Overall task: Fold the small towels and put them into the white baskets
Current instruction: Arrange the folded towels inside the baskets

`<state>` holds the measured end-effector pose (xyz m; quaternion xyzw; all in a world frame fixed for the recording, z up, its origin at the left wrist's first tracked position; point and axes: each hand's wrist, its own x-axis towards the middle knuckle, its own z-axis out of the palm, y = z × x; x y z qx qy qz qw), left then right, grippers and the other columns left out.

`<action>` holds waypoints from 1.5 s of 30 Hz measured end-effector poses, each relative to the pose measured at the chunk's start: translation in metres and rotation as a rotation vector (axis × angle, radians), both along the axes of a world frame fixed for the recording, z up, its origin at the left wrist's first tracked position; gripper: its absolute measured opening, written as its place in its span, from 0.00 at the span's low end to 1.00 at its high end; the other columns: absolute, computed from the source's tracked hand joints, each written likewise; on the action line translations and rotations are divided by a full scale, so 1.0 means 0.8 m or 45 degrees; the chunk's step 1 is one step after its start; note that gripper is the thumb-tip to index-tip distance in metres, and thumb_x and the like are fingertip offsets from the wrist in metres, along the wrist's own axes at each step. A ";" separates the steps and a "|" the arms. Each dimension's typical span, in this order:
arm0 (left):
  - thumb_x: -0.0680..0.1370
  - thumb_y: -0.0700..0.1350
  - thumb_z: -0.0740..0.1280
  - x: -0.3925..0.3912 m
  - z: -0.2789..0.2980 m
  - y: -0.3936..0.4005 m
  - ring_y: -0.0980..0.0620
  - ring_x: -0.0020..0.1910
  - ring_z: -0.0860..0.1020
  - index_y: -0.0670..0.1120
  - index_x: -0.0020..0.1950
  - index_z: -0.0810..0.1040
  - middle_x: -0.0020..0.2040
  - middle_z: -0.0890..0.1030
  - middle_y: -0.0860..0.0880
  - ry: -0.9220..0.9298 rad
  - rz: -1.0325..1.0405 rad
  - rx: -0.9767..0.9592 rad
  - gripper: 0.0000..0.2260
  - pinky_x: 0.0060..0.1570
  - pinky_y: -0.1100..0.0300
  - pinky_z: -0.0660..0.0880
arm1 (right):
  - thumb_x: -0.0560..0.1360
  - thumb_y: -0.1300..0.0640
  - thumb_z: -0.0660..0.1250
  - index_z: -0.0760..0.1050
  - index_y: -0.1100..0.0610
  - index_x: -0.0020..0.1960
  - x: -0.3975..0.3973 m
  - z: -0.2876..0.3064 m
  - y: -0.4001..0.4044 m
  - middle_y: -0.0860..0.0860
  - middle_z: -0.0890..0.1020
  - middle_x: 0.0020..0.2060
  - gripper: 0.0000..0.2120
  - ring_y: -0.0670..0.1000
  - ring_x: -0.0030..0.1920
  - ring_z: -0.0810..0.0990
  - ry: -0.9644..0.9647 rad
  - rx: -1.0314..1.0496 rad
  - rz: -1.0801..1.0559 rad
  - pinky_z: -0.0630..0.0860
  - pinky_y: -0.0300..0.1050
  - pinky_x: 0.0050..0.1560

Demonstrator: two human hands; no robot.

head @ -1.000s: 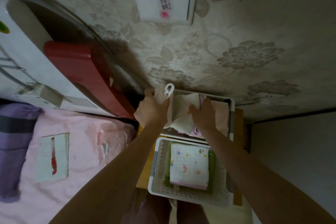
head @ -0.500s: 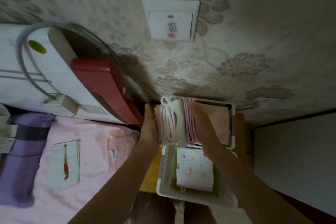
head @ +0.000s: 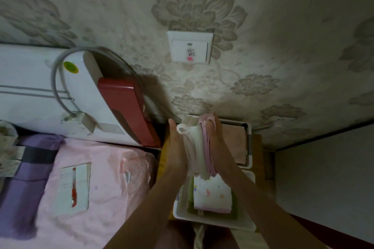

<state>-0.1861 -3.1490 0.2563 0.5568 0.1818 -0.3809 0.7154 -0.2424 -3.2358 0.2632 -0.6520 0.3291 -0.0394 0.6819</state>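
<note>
Squeezing that stack of folded towels (head: 199, 147) between your left hand (head: 176, 147) and right hand (head: 219, 145), fingers flat against it, above the far white basket (head: 248, 145), 12 o'clock of the near basket (head: 214, 222).

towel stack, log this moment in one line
phase: stowing | left hand: presses stack side | right hand: presses other side | folded towel stack: upright, over far basket | near basket: holds towels
</note>
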 end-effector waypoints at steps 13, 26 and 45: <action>0.73 0.61 0.68 -0.014 0.009 0.020 0.49 0.53 0.82 0.50 0.58 0.78 0.52 0.83 0.47 -0.455 -0.439 0.261 0.20 0.56 0.44 0.77 | 0.76 0.40 0.59 0.63 0.35 0.63 -0.040 -0.045 0.012 0.30 0.78 0.52 0.16 0.34 0.55 0.78 -0.156 0.113 0.084 0.75 0.28 0.47; 0.77 0.56 0.66 0.021 -0.126 -0.013 0.48 0.54 0.81 0.49 0.62 0.76 0.55 0.82 0.46 -0.334 -0.390 0.341 0.17 0.58 0.45 0.77 | 0.78 0.44 0.60 0.61 0.47 0.72 0.011 -0.195 -0.011 0.39 0.79 0.52 0.24 0.35 0.47 0.81 -0.028 0.126 -0.022 0.76 0.29 0.41; 0.77 0.60 0.64 0.074 -0.229 -0.055 0.57 0.49 0.81 0.51 0.67 0.74 0.55 0.82 0.50 -0.327 -0.447 0.462 0.21 0.36 0.68 0.77 | 0.77 0.40 0.62 0.62 0.46 0.74 0.070 -0.289 -0.047 0.51 0.76 0.64 0.27 0.50 0.60 0.77 0.107 0.360 -0.147 0.76 0.51 0.60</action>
